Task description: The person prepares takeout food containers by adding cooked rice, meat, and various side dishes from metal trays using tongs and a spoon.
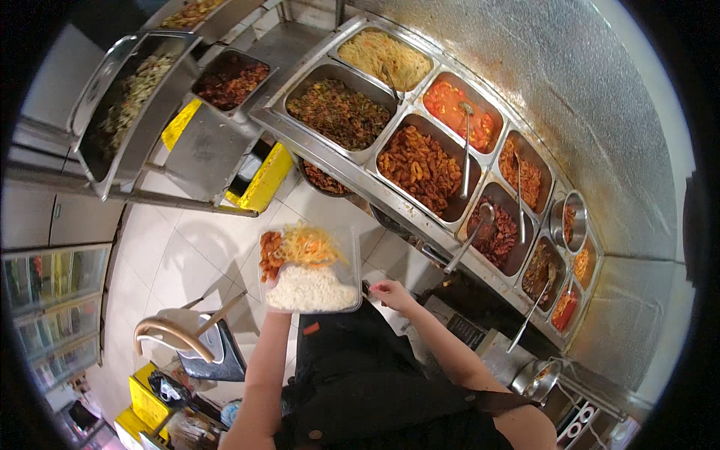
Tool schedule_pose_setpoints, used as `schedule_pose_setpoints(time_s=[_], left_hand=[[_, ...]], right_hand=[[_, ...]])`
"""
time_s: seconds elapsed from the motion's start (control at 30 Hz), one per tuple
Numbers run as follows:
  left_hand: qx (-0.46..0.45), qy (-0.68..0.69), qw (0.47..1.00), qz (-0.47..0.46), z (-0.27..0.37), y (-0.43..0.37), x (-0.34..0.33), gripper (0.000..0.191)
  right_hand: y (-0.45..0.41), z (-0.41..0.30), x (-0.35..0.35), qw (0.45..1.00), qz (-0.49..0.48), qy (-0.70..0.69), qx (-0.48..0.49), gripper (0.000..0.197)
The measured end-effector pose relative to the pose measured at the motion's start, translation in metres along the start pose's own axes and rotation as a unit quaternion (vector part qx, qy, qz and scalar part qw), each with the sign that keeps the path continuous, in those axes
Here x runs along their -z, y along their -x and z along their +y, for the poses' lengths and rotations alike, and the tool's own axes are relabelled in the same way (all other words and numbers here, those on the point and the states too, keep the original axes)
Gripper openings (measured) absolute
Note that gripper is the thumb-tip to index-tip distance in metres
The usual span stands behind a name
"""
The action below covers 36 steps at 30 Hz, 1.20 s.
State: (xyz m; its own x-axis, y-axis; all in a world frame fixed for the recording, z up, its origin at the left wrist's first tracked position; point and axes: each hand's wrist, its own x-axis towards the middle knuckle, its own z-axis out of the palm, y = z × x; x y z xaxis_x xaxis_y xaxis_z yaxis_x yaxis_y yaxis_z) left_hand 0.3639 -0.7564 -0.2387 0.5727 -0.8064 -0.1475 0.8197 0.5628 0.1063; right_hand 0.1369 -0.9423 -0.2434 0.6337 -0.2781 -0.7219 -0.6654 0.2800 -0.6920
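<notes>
A clear plastic food container (358, 264) with white rice, pale shredded vegetable and red-brown meat pieces rests level on my left hand (279, 311), which is mostly hidden beneath it. My right hand (392, 296) is just right of the container, its fingers curled at a small dark object (366, 288) that I cannot identify. Up and to the right, a steel serving counter (360, 169) holds several steel pans, among them fried meat pieces (419, 169), shredded potato-like strips (382, 56), chopped greens (337, 112) and tomato with egg (455, 112). Ladles lie in several pans.
Deep steel trays of food (135, 101) stand at the upper left. A steel pan (230, 84) sits beside yellow-edged steps (261, 177). A chair-like item with a curved wooden rail (169, 332) stands lower left. Glass-fronted cabinets (62, 298) line the left edge.
</notes>
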Motion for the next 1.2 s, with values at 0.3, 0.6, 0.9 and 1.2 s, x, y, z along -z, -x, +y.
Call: schedule_pose_setpoints(time_s=[0.3, 0.6, 0.9, 1.2], left_hand=[[-0.016, -0.177, 0.952, 0.250, 0.005, -0.010, 0.209, 0.053], [0.082, 0.011, 0.991, -0.102, -0.029, -0.141, 0.387, 0.044], [0.144, -0.016, 0.989, -0.008, -0.058, -0.217, 0.445, 0.057], [0.132, -0.067, 0.988, 0.040, -0.064, -0.204, 0.440, 0.058]], right_hand=[[-0.215, 0.193, 0.070, 0.951, 0.259, 0.165, -0.045, 0.025], [-0.355, 0.253, 0.140, 0.852, 0.361, 0.348, 0.150, 0.012], [-0.433, 0.211, 0.152, 0.752, 0.430, 0.451, 0.214, 0.017], [-0.532, 0.171, 0.161, 0.722, 0.360, 0.580, 0.111, 0.038]])
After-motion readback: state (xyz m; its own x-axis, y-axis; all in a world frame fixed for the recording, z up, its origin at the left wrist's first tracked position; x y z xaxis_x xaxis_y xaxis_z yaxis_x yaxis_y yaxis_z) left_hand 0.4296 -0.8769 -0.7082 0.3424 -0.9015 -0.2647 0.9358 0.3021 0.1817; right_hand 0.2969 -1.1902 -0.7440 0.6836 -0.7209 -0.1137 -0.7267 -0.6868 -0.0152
